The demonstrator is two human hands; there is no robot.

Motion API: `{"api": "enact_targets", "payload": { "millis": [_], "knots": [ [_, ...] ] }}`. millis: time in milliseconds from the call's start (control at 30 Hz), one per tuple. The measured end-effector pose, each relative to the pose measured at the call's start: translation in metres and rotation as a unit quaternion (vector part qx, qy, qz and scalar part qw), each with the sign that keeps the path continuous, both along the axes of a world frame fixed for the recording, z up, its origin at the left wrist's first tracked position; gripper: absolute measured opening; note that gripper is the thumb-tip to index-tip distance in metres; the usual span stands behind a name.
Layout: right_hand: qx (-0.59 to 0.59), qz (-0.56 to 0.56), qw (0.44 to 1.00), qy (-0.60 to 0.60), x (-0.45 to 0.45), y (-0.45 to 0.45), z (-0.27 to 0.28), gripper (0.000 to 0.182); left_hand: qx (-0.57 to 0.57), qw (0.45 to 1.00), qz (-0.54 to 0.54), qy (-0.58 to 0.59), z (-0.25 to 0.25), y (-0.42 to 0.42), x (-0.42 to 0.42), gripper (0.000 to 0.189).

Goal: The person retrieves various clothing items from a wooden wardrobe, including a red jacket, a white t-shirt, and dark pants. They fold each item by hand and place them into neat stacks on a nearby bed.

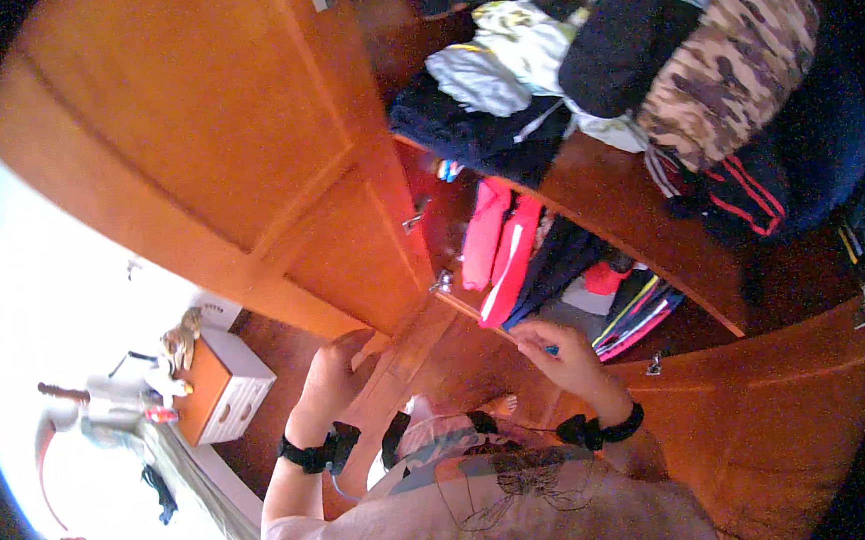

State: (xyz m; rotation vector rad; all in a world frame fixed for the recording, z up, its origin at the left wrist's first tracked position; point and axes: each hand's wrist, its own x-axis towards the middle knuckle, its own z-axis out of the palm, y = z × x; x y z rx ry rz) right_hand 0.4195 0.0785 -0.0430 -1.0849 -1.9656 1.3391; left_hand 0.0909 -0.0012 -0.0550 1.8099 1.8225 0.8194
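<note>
My left hand [341, 367] is at the lower edge of the opened left wardrobe door [324, 225], its fingers bent near the wood; whether they grip it is unclear. At the front edge of the lower shelf, my right hand [551, 348] touches or lies just over the bottom of the dark folded clothes [553, 269]. Left of these stand folded red garments [506, 242], one with a white stripe. A red and grey bundle [603, 288] and striped clothes [642, 312] lie to the right. Both wrists wear black straps.
Above, the wooden shelf [627, 249] carries piled clothes, among them camouflage fabric [734, 61] and white garments [515, 53]. The right wardrobe door [750, 406] stands open at lower right. A small white cabinet [238, 393] with a wooden top and a bed [191, 475] are at left.
</note>
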Motion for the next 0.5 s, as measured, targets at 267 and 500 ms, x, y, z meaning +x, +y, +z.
{"api": "enact_targets", "payload": {
  "millis": [267,500],
  "knots": [
    [-0.052,0.072,0.995,-0.034,-0.097,-0.062,-0.037,0.026,0.031,0.998,-0.042,-0.019,0.003,-0.080,-0.079,0.031],
    [-0.118,0.235,0.964,0.032,-0.259,-0.126,-0.056,0.025,0.003,0.991,0.129,-0.032,-0.003,-0.202,-0.209,0.033]
  ]
}}
